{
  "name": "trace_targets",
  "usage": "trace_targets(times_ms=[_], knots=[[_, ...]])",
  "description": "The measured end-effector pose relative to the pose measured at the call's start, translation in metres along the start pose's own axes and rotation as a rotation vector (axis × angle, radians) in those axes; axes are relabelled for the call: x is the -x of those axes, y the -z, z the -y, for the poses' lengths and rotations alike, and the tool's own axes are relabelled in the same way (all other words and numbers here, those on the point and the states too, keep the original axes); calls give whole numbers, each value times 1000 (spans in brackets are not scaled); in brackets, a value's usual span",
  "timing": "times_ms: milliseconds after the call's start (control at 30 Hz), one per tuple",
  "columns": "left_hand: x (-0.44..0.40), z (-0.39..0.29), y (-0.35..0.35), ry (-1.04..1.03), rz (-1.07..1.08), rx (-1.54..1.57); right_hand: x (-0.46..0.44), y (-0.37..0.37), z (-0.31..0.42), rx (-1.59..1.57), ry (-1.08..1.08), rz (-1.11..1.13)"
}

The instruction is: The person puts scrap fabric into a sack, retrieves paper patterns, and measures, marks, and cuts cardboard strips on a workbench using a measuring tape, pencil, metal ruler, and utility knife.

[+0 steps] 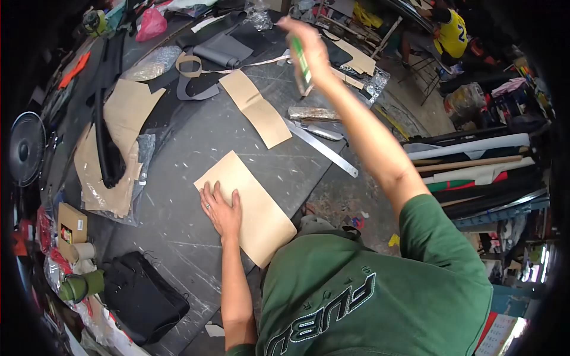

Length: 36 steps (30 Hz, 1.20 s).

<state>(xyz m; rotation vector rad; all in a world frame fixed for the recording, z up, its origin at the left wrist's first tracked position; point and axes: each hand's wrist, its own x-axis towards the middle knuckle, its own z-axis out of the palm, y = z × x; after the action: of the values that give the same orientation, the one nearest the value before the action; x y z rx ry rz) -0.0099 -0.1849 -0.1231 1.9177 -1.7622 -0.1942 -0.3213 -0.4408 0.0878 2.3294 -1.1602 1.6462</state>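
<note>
A brown paper sheet (261, 213) lies on the dark, scratched table (178, 237) at its near edge. My left hand (221, 207) rests flat on the sheet's left part, fingers spread, a ring on one finger. Raised over the far side of the table, my right hand (310, 53) is blurred, with a green and white object (300, 56) in its grip. Beyond the sheet lies a creased brown paper strip (255, 110). Right of that strip are a metal ruler (326, 148), a cutter knife (323, 132) and a worn block (313, 113).
Large brown patterns (127, 110) and plastic wrap lie at the left. A black bag (142, 296) sits at the near left, a rolled grey sheet (217, 54) at the back. Fabric rolls (475, 172) are stacked at right. A person in a yellow shirt (452, 35) sits farther back.
</note>
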Motion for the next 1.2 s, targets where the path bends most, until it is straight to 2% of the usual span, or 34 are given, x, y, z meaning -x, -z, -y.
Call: trace_targets(times_ms=[67, 133, 200, 233, 267, 300, 333, 400, 500, 567, 667, 767, 867, 967, 1000, 1067, 1100, 1133, 1167, 1200], knots=[[-2, -1, 0, 9, -4, -10, -24, 30, -31, -130, -271, -13], [-4, -1, 2, 69, 22, 51, -28, 47, -70, 291, -450, 104], [-1, -11, 6, 101, 29, 67, 20, 51, -101, 472, -495, 493], [0, -19, 10, 197, 45, 17, 44, 59, -98, 433, -527, 676], [0, -27, 14, 298, 58, -33, 91, 49, -142, 490, -473, 743], [-2, -36, 17, 403, 69, -82, 106, 60, -126, 442, -637, 836], [-5, -43, 20, 420, 53, -96, 127, 64, -138, 445, -644, 818], [-2, -49, 29, 583, 102, -142, 158, 62, -147, 420, -651, 827], [10, -56, 29, 733, 131, -192, 171, 77, -128, 204, -639, 508], [11, -54, 24, 823, 100, -212, 178, 83, -105, 111, -652, 590], [10, -51, 22, 841, 81, -194, 182, 84, -95, -54, -652, 731], [18, -50, 17, 849, 31, -203, 168, 63, -123, -141, -617, 528], [27, -48, 10, 847, -42, -238, 150, 36, -168, -146, -537, 428], [44, -50, 8, 904, -142, 390, 139, 4, -219, -54, -453, 450], [52, -47, 11, 913, -164, 386, 133, -4, -227, -72, -438, 453], [74, -39, 21, 823, -270, 698, 122, -18, -241, 200, -342, 411], [84, -38, 26, 771, -335, 851, 127, -37, -267, 194, -336, 417], [91, -39, 34, 790, -387, 847, 130, -57, -292, 179, -317, 428], [99, -44, 48, 816, -416, 855, 122, -58, -291, 227, -191, 386], [109, -49, 65, 849, -464, 859, 118, -69, -305, 265, -215, 520]])
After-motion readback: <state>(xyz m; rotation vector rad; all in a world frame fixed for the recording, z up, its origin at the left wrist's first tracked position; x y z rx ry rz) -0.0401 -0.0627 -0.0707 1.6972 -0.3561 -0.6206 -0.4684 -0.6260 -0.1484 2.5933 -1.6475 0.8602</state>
